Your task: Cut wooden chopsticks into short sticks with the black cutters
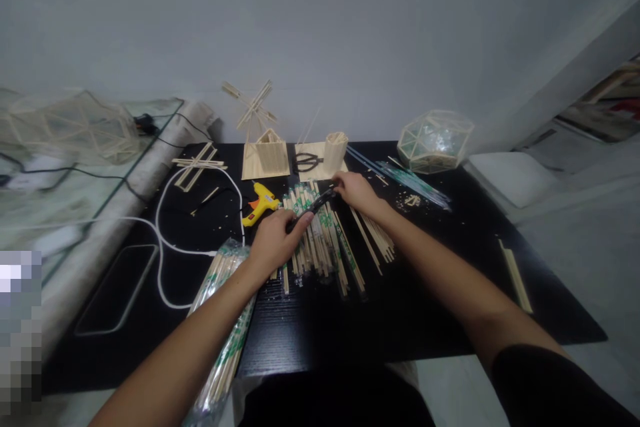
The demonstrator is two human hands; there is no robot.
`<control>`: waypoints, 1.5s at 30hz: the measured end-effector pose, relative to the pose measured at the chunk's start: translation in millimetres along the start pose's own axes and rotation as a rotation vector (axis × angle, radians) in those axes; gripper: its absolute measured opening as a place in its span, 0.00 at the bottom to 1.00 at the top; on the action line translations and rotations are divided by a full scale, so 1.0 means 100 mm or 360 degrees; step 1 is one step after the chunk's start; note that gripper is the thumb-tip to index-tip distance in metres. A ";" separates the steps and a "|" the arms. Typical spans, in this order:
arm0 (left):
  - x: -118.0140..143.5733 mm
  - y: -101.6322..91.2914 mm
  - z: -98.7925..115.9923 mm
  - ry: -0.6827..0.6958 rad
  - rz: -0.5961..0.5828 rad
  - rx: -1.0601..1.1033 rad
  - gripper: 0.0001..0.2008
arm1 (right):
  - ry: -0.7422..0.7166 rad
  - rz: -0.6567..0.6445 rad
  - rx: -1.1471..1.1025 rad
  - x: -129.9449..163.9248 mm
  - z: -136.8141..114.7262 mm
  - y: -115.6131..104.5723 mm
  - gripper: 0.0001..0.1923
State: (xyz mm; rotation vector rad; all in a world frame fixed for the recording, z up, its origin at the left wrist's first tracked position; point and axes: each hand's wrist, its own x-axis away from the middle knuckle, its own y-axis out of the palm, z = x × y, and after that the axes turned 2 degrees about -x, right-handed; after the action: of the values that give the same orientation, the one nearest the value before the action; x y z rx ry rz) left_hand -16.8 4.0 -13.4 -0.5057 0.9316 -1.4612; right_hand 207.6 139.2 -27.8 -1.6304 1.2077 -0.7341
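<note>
My left hand (274,237) is closed around a long, narrow dark hand tool (323,201), whose exact kind I cannot make out. The tool slants up to the right, over paper-wrapped chopsticks (313,250) with green print. At its far end is my right hand (356,191), fingers pinched together; what they hold is hidden. Below the right hand, bare wooden sticks (375,237) lie fanned out. A yellow glue gun (261,205) rests just beyond my left hand. Under my left forearm is a clear bag of wrapped chopsticks (225,280).
Behind stand a stick windmill (273,153) and a base with a stick cup (336,153) and black scissors (307,161). A faceted stick frame (436,141) and empty wrappers (415,183) are at right. A white cable (159,240) loops at left near a clear case (117,290).
</note>
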 end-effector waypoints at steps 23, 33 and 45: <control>0.00 0.00 0.00 -0.0017 -0.0017 0.0019 0.26 | -0.0110 0.0124 -0.0091 0.03 0.21 -0.09 0.15; -0.02 0.01 0.00 0.0003 -0.0010 0.0019 0.26 | 0.0551 0.0772 -0.0032 0.39 1.18 -1.15 0.11; -0.02 -0.02 0.01 -0.0015 0.0000 0.0047 0.26 | 0.0482 0.0730 0.0035 0.54 0.90 -0.95 0.08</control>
State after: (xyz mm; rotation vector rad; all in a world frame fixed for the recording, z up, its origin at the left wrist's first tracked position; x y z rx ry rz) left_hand -17.2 6.0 -10.8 -0.4907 0.9016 -1.4692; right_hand 338.9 124.3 22.5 -1.1818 1.7086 -0.7065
